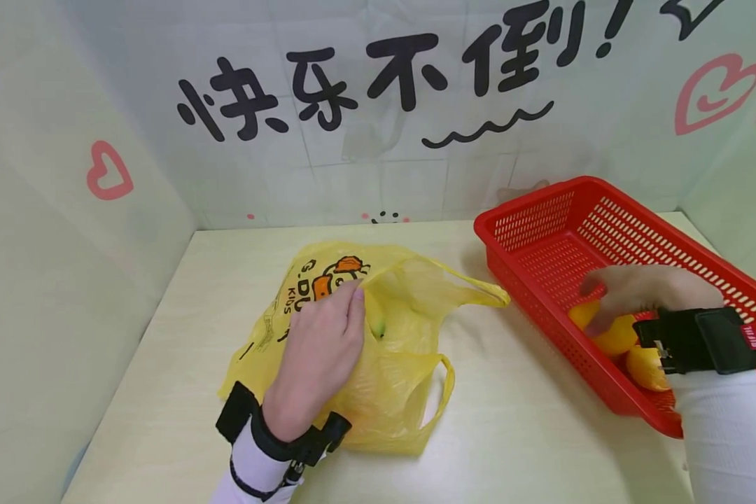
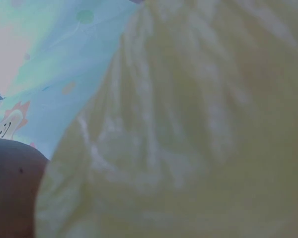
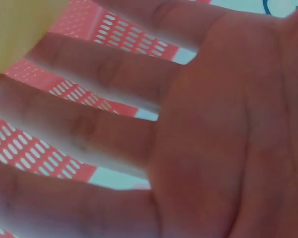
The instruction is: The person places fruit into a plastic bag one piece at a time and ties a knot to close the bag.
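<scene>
In the head view, my left hand (image 1: 324, 343) pinches the upper edge of the mouth of a yellow plastic bag (image 1: 409, 399), which lies on the table. Inside the mouth shows a yellow item with a green tip (image 1: 379, 327). The bag's film fills most of the left wrist view, blurred. My right hand (image 1: 655, 290) is down in the red basket (image 1: 523, 280), over a yellow-orange fruit (image 1: 614, 337). In the right wrist view its fingers (image 3: 104, 74) are spread and fairly straight, with yellow at the fingertips. Another yellow-orange fruit (image 1: 647, 367) lies nearer me.
The red basket with slotted walls stands at the right of the pale table (image 1: 529, 427). A bag handle (image 1: 488, 294) reaches toward the basket's left wall. Behind the table hangs a white printed cloth (image 1: 403, 182), with pale cloth (image 1: 57, 280) at the left side too.
</scene>
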Demonstrator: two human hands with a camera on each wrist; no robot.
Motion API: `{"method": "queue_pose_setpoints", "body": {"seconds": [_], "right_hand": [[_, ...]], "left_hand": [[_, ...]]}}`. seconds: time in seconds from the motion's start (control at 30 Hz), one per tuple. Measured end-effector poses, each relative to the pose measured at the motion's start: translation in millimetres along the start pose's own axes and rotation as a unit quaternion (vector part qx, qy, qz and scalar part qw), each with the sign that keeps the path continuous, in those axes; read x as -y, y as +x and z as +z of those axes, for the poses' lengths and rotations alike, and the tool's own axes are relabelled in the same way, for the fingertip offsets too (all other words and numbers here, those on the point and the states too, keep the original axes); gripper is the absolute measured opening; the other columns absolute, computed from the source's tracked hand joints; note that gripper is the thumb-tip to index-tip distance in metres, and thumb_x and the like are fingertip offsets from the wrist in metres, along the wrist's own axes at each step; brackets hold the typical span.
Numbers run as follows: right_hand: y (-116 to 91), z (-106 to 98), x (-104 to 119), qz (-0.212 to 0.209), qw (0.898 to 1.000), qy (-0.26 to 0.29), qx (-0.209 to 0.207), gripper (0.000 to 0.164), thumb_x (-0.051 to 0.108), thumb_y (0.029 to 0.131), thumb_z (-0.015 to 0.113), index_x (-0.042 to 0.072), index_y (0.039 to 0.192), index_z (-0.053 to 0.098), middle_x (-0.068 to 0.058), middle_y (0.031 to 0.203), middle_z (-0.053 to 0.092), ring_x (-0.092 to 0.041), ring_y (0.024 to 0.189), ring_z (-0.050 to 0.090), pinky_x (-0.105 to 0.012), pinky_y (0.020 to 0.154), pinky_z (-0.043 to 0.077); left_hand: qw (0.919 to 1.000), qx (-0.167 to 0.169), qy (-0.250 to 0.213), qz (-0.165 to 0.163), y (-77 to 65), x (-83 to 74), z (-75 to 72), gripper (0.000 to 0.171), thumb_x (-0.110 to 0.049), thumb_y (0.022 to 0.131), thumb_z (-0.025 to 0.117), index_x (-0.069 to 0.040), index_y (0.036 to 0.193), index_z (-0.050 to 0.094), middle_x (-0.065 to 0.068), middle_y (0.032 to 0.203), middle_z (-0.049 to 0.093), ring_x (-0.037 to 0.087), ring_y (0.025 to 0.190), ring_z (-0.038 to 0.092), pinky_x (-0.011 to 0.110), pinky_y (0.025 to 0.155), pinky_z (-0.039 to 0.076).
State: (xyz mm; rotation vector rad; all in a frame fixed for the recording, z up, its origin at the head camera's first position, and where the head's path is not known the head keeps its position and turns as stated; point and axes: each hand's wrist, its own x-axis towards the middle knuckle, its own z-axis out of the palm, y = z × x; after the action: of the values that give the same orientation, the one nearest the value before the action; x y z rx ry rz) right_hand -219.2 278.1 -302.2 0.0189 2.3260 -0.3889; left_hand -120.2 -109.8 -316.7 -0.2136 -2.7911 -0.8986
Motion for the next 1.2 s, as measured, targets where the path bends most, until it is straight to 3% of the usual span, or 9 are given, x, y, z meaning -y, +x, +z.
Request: {"method": "queue_pose_setpoints", "body": {"seconds": [0.17,0.4,0.73,0.87,1.0,1.2], "right_hand": [[4.4,3.4,-3.3,0.009,1.000,0.026,0.000,0.097,0.040,0.068,0.085,0.010,0.147,0.038,-0.036,0.136,0.034,-0.054,0.110,0.039,-0.044,0.073,0.056],[14.1,8.4,-2.8,0.017,0.998,0.062,0.016,0.095,0.030,0.073,0.083,0.012,0.151,0.033,-0.035,0.132,0.034,-0.051,0.108,0.040,-0.042,0.072,0.054],[13.1,8.9,-1.6,0.034,0.996,0.085,-0.004,0.099,0.032,0.070,0.085,0.010,0.152,0.033,-0.033,0.129,0.037,-0.048,0.105,0.046,-0.040,0.069,0.057],[13.9,8.6,-1.6,0.028,0.997,0.073,-0.005,0.099,0.033,0.070,0.086,0.009,0.151,0.034,-0.033,0.130,0.038,-0.049,0.105,0.046,-0.042,0.071,0.058],[14.6,6.3,-4.1,-0.006,0.999,0.037,-0.010,0.098,0.037,0.071,0.085,0.005,0.149,0.035,-0.033,0.133,0.041,-0.048,0.106,0.048,-0.044,0.076,0.057],[9.9,-2.6,-2.4,-0.063,0.996,-0.026,-0.064,0.093,0.045,0.075,0.081,0.002,0.145,0.038,-0.028,0.124,0.049,-0.039,0.101,0.053,-0.042,0.077,0.055]], "left_hand": [[1.0000,0.002,-0.003,-0.006,-0.7,0.2,0.0,0.026,-0.021,0.106,0.041,-0.010,0.099,0.064,-0.003,0.057,0.035,0.013,0.044,0.037,0.026,0.044,0.030],[0.9999,0.005,-0.002,-0.009,-1.4,0.4,-0.2,0.026,-0.022,0.106,0.041,-0.011,0.101,0.064,-0.003,0.057,0.036,0.013,0.044,0.037,0.026,0.044,0.030],[1.0000,0.006,0.000,-0.004,-0.9,0.1,-0.8,0.028,-0.023,0.106,0.040,-0.010,0.101,0.063,-0.003,0.057,0.035,0.013,0.044,0.037,0.026,0.044,0.030],[1.0000,0.007,-0.002,-0.005,-0.9,-0.2,-1.2,0.027,-0.022,0.106,0.040,-0.010,0.098,0.062,-0.003,0.057,0.035,0.013,0.044,0.037,0.026,0.044,0.030],[0.9999,0.008,-0.002,-0.007,-1.1,-0.5,-1.3,0.027,-0.022,0.106,0.040,-0.009,0.100,0.063,-0.003,0.057,0.035,0.013,0.044,0.037,0.026,0.045,0.029],[1.0000,0.006,0.001,-0.006,-0.9,-1.4,-2.0,0.028,-0.023,0.106,0.039,-0.010,0.104,0.064,-0.003,0.057,0.035,0.013,0.045,0.038,0.026,0.046,0.029]]}}
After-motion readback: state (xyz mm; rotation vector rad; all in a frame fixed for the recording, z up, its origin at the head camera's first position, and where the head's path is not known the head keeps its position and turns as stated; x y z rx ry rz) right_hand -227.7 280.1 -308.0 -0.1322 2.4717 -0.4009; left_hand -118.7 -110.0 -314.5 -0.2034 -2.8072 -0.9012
